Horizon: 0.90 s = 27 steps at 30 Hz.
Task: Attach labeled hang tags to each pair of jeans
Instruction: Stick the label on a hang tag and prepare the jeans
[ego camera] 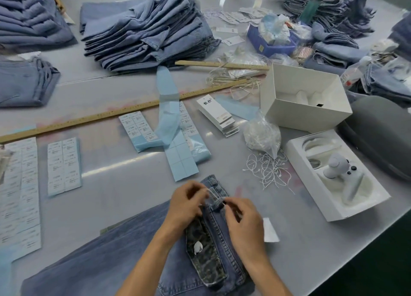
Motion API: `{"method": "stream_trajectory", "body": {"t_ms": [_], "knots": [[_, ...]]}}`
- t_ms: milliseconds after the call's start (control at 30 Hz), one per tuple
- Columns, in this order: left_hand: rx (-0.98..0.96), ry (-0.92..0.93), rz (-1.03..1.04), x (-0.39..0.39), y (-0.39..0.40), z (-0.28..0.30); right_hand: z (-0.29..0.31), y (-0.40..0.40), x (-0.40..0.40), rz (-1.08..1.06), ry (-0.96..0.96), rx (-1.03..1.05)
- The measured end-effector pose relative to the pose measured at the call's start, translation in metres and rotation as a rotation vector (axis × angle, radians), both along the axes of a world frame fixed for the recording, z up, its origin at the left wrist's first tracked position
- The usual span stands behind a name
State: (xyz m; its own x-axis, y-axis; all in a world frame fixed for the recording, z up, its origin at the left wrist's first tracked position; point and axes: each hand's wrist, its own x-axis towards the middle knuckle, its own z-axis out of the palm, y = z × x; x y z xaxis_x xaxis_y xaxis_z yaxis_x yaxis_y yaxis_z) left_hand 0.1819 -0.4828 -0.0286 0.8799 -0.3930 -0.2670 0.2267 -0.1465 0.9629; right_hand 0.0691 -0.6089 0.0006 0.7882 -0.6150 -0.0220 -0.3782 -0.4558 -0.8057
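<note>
A mid-blue pair of jeans is laid on a pale grey desk, with a dark patch mottled in what may be a camouflage print. Lighter blue is seen on the stacked jeans. The label sheets are shown as white printed stickers on light blue backing. White is seen on the hang tags, the loose strings and the open box. A tan wooden ruler and a deep blue tray are also seen.
</note>
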Motion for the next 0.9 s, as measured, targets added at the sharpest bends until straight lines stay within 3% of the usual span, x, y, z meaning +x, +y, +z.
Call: {"method": "stream_trajectory", "body": {"t_ms": [67,133,200,300,467,700,767,900], "knots": [[-0.218,0.148,0.262,0.01,0.014,0.007,0.008,-0.014,-0.006,0.029,-0.086,-0.259],[-0.299,0.132,0.346,0.018,0.03,0.013,0.012,-0.029,-0.008,0.098,-0.006,-0.302],[-0.342,0.099,0.325,0.018,0.037,0.02,0.011,-0.036,-0.009,0.179,0.151,-0.137],[-0.469,0.15,0.323,0.017,0.035,0.032,0.008,-0.031,-0.01,0.205,0.162,-0.01],[-0.605,0.225,0.268,0.015,0.025,0.046,0.009,-0.022,-0.006,0.247,0.064,-0.206],[-0.499,0.164,0.017,0.004,0.014,0.054,0.013,-0.018,0.013,0.292,0.052,-0.279],[-0.459,0.138,-0.077,0.001,0.014,0.057,0.013,-0.016,0.015,0.269,0.061,-0.211],[-0.42,0.04,-0.183,-0.006,0.011,0.061,0.036,-0.011,0.017,0.149,-0.114,0.348]]}}
